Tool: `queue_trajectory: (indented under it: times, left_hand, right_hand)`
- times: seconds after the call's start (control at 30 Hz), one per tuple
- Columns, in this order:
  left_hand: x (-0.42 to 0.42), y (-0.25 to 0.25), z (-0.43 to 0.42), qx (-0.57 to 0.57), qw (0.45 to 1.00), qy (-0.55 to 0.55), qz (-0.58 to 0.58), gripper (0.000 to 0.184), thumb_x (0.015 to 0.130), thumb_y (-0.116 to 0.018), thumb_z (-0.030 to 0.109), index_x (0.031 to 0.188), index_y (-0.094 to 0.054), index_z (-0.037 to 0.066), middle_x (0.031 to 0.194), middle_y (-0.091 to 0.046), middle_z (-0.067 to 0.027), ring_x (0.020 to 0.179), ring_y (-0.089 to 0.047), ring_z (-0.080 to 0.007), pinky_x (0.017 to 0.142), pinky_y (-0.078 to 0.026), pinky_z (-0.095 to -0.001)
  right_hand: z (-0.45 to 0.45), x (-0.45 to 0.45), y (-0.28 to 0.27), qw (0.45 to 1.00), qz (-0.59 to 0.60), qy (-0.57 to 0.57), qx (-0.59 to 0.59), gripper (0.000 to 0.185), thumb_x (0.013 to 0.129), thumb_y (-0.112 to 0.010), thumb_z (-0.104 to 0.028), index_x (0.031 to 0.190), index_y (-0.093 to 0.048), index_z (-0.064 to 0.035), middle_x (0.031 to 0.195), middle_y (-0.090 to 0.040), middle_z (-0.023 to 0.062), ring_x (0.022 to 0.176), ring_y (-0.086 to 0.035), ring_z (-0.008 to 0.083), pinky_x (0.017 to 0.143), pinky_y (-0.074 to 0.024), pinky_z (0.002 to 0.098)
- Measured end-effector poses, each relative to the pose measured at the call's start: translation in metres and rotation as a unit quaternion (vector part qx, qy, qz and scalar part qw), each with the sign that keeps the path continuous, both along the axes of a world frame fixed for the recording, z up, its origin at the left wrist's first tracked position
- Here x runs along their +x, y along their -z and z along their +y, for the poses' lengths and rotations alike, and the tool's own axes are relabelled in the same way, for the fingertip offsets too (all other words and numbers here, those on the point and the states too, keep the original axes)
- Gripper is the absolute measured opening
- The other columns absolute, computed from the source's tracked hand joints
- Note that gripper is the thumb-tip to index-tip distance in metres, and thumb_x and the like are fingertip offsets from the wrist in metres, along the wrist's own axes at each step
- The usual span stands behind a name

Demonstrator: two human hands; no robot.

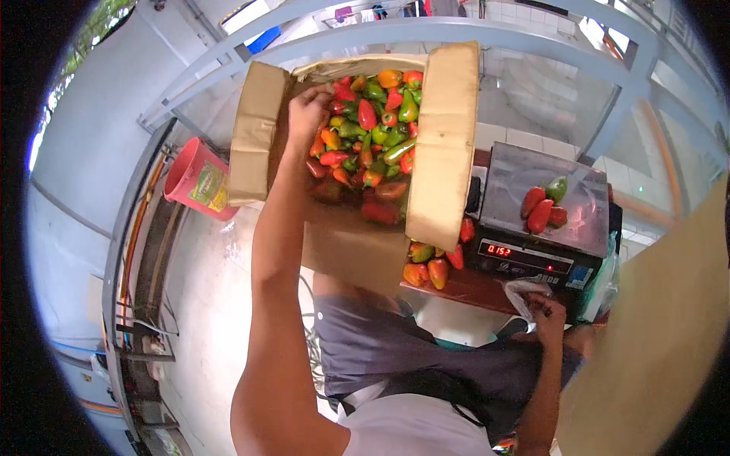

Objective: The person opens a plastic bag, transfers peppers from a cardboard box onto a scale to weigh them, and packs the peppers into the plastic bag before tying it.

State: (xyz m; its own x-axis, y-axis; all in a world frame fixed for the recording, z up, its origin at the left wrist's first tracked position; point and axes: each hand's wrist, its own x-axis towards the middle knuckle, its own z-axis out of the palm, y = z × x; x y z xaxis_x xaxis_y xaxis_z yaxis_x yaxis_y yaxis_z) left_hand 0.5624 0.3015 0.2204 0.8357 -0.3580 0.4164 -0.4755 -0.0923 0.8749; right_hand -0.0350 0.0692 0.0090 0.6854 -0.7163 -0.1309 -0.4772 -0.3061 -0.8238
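Observation:
My left hand (310, 108) reaches into an open cardboard box (445, 140) of mixed red, green and orange peppers (367, 115). Its fingers are closed at the box's far left, on a red pepper (344, 92). Low at the right, my right hand (549, 318) is closed on a clear plastic bag (525, 295), just in front of the scale. On the metal plate of the digital scale (506, 182) lie several peppers (538, 216), red ones and a green one. The red display (499, 250) seems to read 0.152.
Loose peppers (436, 272) lie on a dark red surface (471, 292) between box and scale. At the left stands a pink bucket (199, 178) with a yellow-green label. A metal-framed glass barrier (547, 49) runs behind. A large brown panel (661, 327) fills the right side.

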Motion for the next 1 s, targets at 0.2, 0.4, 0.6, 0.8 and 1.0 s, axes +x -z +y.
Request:
queue_trajectory:
  times: [0.2,0.4,0.6,0.8,1.0]
  left_hand:
    - [-0.135,-0.083,-0.018,-0.143,0.965,0.175,0.134,0.023,0.09,-0.07,0.006,0.111,-0.061,0.002,0.1,-0.071,-0.0138,0.082,-0.071,-0.0191,0.063,-0.061,-0.0296]
    - [-0.293,-0.08,-0.125,0.051,0.918,0.336,-0.205,0.04,0.08,-0.072,-0.005,0.118,-0.063,0.005,0.108,-0.07,-0.0086,0.092,-0.069,-0.0177,0.079,-0.059,-0.0306]
    - [-0.334,0.022,-0.246,0.255,0.881,0.304,-0.258,0.03,0.073,-0.073,0.008,0.102,-0.069,0.003,0.092,-0.071,-0.0198,0.092,-0.069,-0.0359,0.081,-0.054,-0.0416]
    - [-0.305,0.066,-0.301,0.358,0.798,0.373,-0.308,0.037,0.074,-0.066,0.009,0.111,-0.071,0.007,0.102,-0.071,-0.0202,0.098,-0.068,-0.0361,0.087,-0.054,-0.0415]
    - [-0.308,0.051,-0.302,0.371,0.807,0.378,-0.259,0.041,0.076,-0.068,0.016,0.116,-0.072,0.01,0.11,-0.071,-0.0212,0.103,-0.068,-0.0352,0.091,-0.054,-0.0397]
  right_hand:
    - [-0.001,-0.005,0.023,0.997,-0.058,0.017,-0.052,0.028,0.078,-0.068,-0.004,0.105,-0.076,-0.0033,0.097,-0.074,0.0165,0.077,-0.067,0.0221,0.075,-0.0532,0.0353]
    - [0.008,-0.001,-0.012,0.997,-0.042,0.065,0.018,0.036,0.08,-0.075,-0.013,0.116,-0.072,-0.0069,0.111,-0.072,0.0152,0.103,-0.068,0.0283,0.092,-0.0517,0.0366]
    - [0.006,-0.011,-0.01,0.995,-0.074,0.04,0.053,0.036,0.079,-0.078,-0.014,0.114,-0.074,-0.0107,0.111,-0.072,0.013,0.1,-0.068,0.026,0.088,-0.0522,0.0343]
    - [0.005,-0.022,-0.02,0.991,-0.117,0.058,0.041,0.034,0.08,-0.077,-0.013,0.114,-0.074,-0.011,0.11,-0.072,0.0135,0.097,-0.068,0.027,0.086,-0.0524,0.0337]
    - [0.002,-0.017,-0.013,0.991,-0.13,0.031,0.019,0.034,0.079,-0.076,-0.012,0.113,-0.075,-0.0111,0.104,-0.072,0.0143,0.088,-0.067,0.0263,0.081,-0.0523,0.0357]
